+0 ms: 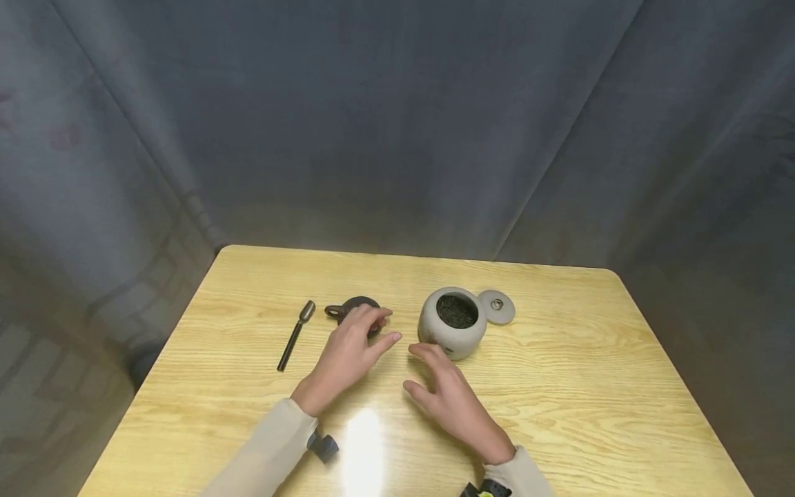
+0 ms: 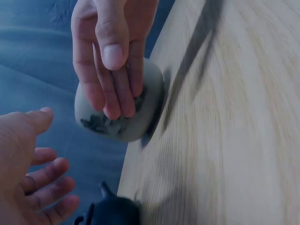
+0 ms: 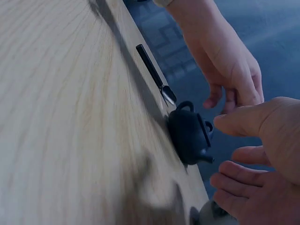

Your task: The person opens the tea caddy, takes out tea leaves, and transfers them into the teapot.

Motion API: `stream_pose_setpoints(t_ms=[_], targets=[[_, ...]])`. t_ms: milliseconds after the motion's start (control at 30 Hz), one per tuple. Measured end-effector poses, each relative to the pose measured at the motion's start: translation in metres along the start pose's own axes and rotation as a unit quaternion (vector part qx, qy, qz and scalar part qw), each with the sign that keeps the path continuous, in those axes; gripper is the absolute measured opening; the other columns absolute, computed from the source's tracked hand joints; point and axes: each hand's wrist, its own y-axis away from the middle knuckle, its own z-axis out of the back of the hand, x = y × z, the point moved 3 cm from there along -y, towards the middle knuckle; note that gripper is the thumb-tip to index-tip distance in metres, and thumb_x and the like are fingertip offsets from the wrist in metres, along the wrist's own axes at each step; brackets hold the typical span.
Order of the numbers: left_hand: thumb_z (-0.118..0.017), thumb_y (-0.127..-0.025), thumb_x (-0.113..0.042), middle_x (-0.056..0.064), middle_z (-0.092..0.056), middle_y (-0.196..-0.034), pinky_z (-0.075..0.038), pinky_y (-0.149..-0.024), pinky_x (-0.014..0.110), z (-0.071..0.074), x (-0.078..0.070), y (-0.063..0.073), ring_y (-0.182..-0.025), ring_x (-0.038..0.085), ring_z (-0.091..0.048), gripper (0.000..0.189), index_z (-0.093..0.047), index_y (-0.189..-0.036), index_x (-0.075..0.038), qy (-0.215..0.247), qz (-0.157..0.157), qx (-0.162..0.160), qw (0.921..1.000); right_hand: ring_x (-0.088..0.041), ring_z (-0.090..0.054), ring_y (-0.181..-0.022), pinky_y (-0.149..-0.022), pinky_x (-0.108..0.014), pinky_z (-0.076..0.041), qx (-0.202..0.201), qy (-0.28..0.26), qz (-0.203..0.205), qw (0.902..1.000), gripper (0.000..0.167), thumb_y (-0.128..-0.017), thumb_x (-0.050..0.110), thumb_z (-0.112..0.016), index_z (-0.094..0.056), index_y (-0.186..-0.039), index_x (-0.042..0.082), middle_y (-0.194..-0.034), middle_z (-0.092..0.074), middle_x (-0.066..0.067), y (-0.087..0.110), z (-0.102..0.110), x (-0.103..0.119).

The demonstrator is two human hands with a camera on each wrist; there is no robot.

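Note:
My left hand is held above the table, partly covering a small dark teapot in the head view. In the right wrist view the teapot stands upright, its handle, spout and lid knob showing, and the left hand is apart from it. To the right, my right hand hovers in front of a round grey jar with dark loose tea leaves inside. Both hands have relaxed fingers and hold nothing. The left wrist view shows a dark pattern on the jar behind the right hand.
Left of the teapot lies a scoop with a dark handle and metal head. The jar's round grey lid, with a ring knob, lies at its right. A wooden table carries everything, and a grey-blue curtain hangs behind.

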Motion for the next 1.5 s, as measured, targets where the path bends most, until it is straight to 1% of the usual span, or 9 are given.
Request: stream_pose_setpoints(t_ms=[167,300,367,500,633,867,1133,1333,1500], targets=[[-0.075,-0.098,-0.048,0.004,-0.065,-0.137,-0.056,-0.103,0.046,-0.014,-0.010,-0.011,-0.127,0.025,-0.062,0.064,-0.057,-0.151,-0.016,0.029,0.002,0.018,0.9994,-0.031,-0.057,-0.144,-0.121,-0.055,-0.044,0.010,-0.002,-0.011,0.9999,0.054,-0.094,0.013,-0.080,-0.062,-0.145,0.005,-0.147,-0.064,-0.005,0.009,0.005,-0.007],[-0.075,-0.096,-0.055,0.006,-0.055,-0.154,-0.049,-0.117,0.054,-0.030,-0.015,-0.022,-0.144,0.029,-0.053,0.078,-0.048,-0.158,-0.017,0.062,0.010,0.040,0.9972,-0.026,-0.055,-0.147,-0.124,-0.055,-0.041,0.030,-0.020,-0.028,0.9990,0.052,-0.094,0.013,-0.081,-0.064,-0.143,0.008,-0.146,-0.064,0.000,0.016,0.010,-0.012],[-0.076,-0.095,-0.057,0.007,-0.050,-0.159,-0.046,-0.121,0.056,-0.038,-0.017,-0.028,-0.149,0.030,-0.049,0.084,-0.044,-0.161,-0.017,0.073,0.014,0.048,0.9961,-0.026,-0.056,-0.146,-0.123,-0.056,-0.041,0.037,-0.016,-0.017,0.9990,0.050,-0.094,0.015,-0.080,-0.065,-0.142,0.008,-0.145,-0.065,0.000,0.018,0.011,-0.014],[-0.078,-0.093,-0.058,0.008,-0.044,-0.166,-0.041,-0.124,0.057,-0.048,-0.022,-0.038,-0.154,0.030,-0.044,0.092,-0.039,-0.164,-0.016,0.071,0.008,0.055,0.9959,-0.026,-0.059,-0.143,-0.120,-0.055,-0.045,0.053,-0.006,0.006,0.9986,0.050,-0.096,0.020,-0.079,-0.065,-0.142,0.009,-0.145,-0.066,-0.002,0.023,0.017,-0.019],[-0.078,-0.091,-0.060,0.007,-0.042,-0.168,-0.040,-0.124,0.058,-0.053,-0.027,-0.045,-0.156,0.029,-0.042,0.096,-0.037,-0.165,-0.015,0.062,0.006,0.063,0.9961,-0.024,-0.059,-0.142,-0.119,-0.052,-0.047,0.076,-0.013,0.001,0.9970,0.047,-0.099,0.023,-0.078,-0.065,-0.142,0.012,-0.145,-0.067,0.000,0.028,0.028,-0.028],[-0.083,-0.086,-0.060,0.008,-0.041,-0.168,-0.041,-0.122,0.059,-0.061,-0.030,-0.049,-0.152,0.030,-0.045,0.104,-0.036,-0.166,-0.014,0.058,0.021,0.061,0.9963,-0.024,-0.061,-0.139,-0.117,-0.045,-0.051,0.097,-0.035,-0.048,0.9935,0.038,-0.103,0.028,-0.073,-0.067,-0.139,0.018,-0.140,-0.068,0.004,0.027,0.052,-0.052],[-0.083,-0.085,-0.062,0.006,-0.039,-0.169,-0.042,-0.122,0.058,-0.068,-0.030,-0.050,-0.152,0.028,-0.045,0.105,-0.035,-0.166,-0.016,0.081,0.030,0.063,0.9943,-0.030,-0.069,-0.130,-0.111,-0.043,-0.056,0.050,-0.059,-0.081,0.9937,0.032,-0.104,0.020,-0.071,-0.070,-0.134,0.009,-0.135,-0.072,-0.007,0.022,0.084,-0.075],[-0.083,-0.085,-0.063,-0.001,-0.040,-0.169,-0.039,-0.123,0.057,-0.078,-0.027,-0.050,-0.153,0.025,-0.043,0.104,-0.033,-0.167,-0.023,0.110,0.041,0.053,0.9916,-0.032,-0.073,-0.123,-0.100,-0.019,-0.056,0.019,-0.089,-0.096,0.9912,0.034,-0.105,0.020,-0.069,-0.067,-0.136,0.003,-0.133,-0.073,-0.016,0.016,0.097,-0.088],[-0.082,-0.085,-0.065,-0.002,-0.040,-0.168,-0.039,-0.124,0.058,-0.081,-0.026,-0.048,-0.154,0.024,-0.043,0.104,-0.033,-0.167,-0.024,0.118,0.033,0.048,0.9913,-0.028,-0.074,-0.116,-0.096,-0.018,-0.057,-0.031,-0.041,-0.084,0.9952,0.033,-0.105,0.015,-0.069,-0.066,-0.135,0.003,-0.127,-0.075,-0.014,0.010,0.098,-0.096]])
